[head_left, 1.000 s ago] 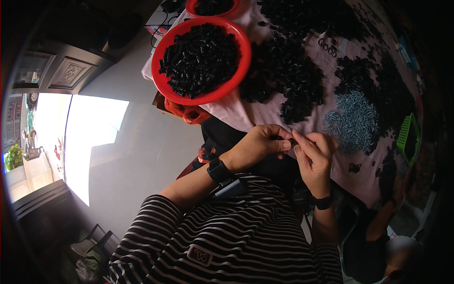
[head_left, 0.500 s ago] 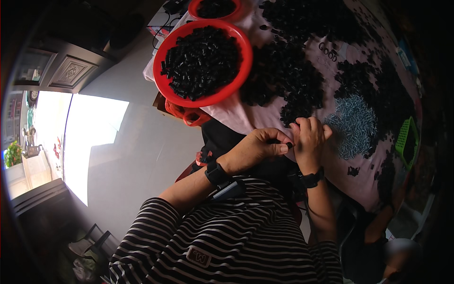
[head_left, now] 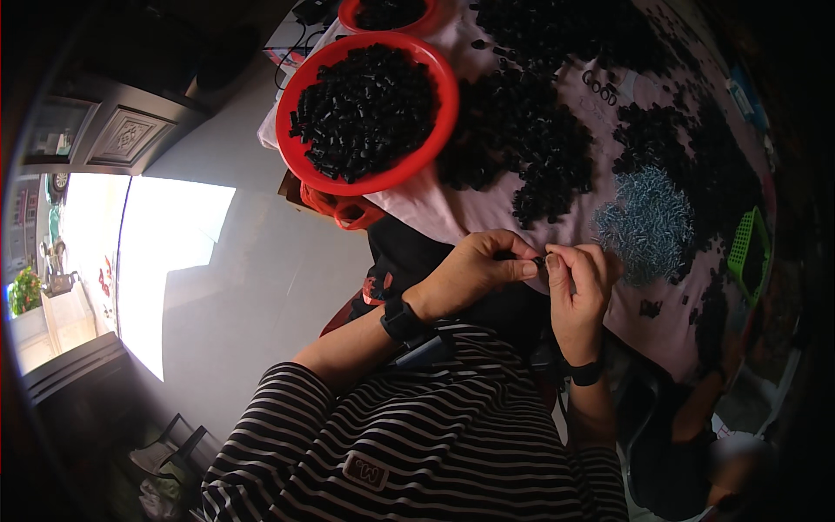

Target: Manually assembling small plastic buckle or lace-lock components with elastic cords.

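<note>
My left hand (head_left: 487,265) pinches a small black plastic part (head_left: 539,261) between thumb and forefinger, over the near edge of the cloth-covered table. Thumb and forefinger of my right hand (head_left: 578,287) are closed right against that part from the other side. Whatever tiny piece lies between the right fingertips is too small to make out. Just beyond my hands spreads a heap of black plastic parts (head_left: 552,165). To the right of them is a pile of thin blue-grey screws (head_left: 645,226).
A big red basin (head_left: 291,161) full of black parts stands at the table's left, with a smaller red bowl (head_left: 417,28) behind it. A green basket (head_left: 746,248) sits at the right edge. More black parts (head_left: 574,35) cover the far pink cloth (head_left: 435,204). Another person's arm (head_left: 696,409) shows lower right.
My right hand has turned and lowered slightly, bringing its thumb and forefinger together at the black part. The left hand keeps its pinch almost in place.
</note>
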### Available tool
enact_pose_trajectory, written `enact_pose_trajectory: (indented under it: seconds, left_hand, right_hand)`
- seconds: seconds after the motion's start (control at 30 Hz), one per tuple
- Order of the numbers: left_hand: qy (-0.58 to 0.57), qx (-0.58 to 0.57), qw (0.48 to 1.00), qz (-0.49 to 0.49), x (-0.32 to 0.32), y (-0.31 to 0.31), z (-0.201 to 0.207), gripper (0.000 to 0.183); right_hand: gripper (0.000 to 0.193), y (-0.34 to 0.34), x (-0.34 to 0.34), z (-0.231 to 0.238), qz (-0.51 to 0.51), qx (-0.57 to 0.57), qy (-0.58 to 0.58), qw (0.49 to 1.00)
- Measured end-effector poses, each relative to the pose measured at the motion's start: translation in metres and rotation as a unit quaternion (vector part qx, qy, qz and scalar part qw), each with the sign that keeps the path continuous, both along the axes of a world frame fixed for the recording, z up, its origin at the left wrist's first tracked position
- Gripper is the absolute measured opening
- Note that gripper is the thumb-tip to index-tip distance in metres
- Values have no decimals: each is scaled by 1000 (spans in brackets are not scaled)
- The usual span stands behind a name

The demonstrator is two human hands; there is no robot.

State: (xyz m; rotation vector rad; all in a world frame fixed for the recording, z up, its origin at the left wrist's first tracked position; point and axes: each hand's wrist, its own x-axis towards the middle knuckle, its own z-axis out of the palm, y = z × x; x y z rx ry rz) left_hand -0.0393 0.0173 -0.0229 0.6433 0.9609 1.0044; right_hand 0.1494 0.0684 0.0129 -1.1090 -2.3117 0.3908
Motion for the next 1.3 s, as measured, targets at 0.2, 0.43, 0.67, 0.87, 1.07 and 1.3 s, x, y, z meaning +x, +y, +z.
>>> enact_pose_trajectory:
  seconds: [0.2,0.43,0.67,0.87,1.07,1.3]
  left_hand:
    - [29,20,999,14,2,0,1,25]
    - [9,-30,999,19,1,-1,12,23]
    - [-40,-57,998,10,3,-1,6,24]
    - [-82,-75,994,-6,5,-1,3,20]
    - [-129,-76,989,19,7,-2,3,16]
    - [-85,-47,993,-60,0,-4,-5,32]
  right_hand:
    - [11,-3,-2,1,7,8,-17,1000]
    - [24,-6,-1,13,41,48,-83,995]
    - [49,-11,-1,26,67,42,-140,987]
    - [46,-14,-3,24,69,73,-155,983]
    - [42,-16,-4,24,62,83,-160,982]
    - [23,-12,-4,17,87,98,-138,982]
